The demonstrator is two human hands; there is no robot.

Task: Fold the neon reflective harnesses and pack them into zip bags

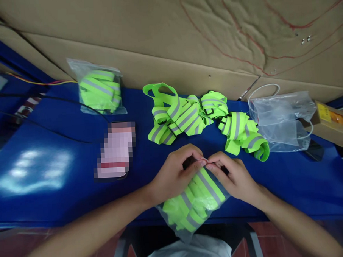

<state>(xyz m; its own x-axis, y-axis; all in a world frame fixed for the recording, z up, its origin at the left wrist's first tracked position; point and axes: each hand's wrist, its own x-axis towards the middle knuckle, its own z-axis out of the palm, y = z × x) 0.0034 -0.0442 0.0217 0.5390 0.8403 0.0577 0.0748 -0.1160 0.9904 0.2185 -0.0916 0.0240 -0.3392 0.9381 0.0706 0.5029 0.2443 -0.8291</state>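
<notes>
Listing from near to far, clock-face set on the filled bag in hand, twelve pointing away from the person: pale cloth [194, 252], at six, over the lap; grey chair frame [255, 246], one side showing at five, the other at seven. Clear filled bag [193, 207], one, at the centre, tilted, over the near edge of the blue table [86, 200]; contents, fluorescent yellow-green straps with grey stripes. Left hand [181, 169], thumb and forefinger pinching the bag's upper edge; right hand [233, 175], same grip on that edge, the fingertips of both meeting or nearly so. Phone [116, 150], one, at ten, face pixelated, lying on the table. Dark flat object [314, 150], between two and three, kind cannot be told. Strap bundles, three, same yellow-green and grey: right bundle [241, 131], at one, a loop trailing at its near end; left bundle [185, 116], the largest, at twelve, a loop standing up, black buckle visible; middle bundle [214, 104], between twelve and one, compact. Clear plastic bags [285, 119], at two, with a white cord [263, 86] looped about them; beside them, cardboard box [333, 127], yellow label. Second filled bag [100, 92], at eleven, similar straps inside, against the brown cardboard panel [156, 38] spanning the far side.
</notes>
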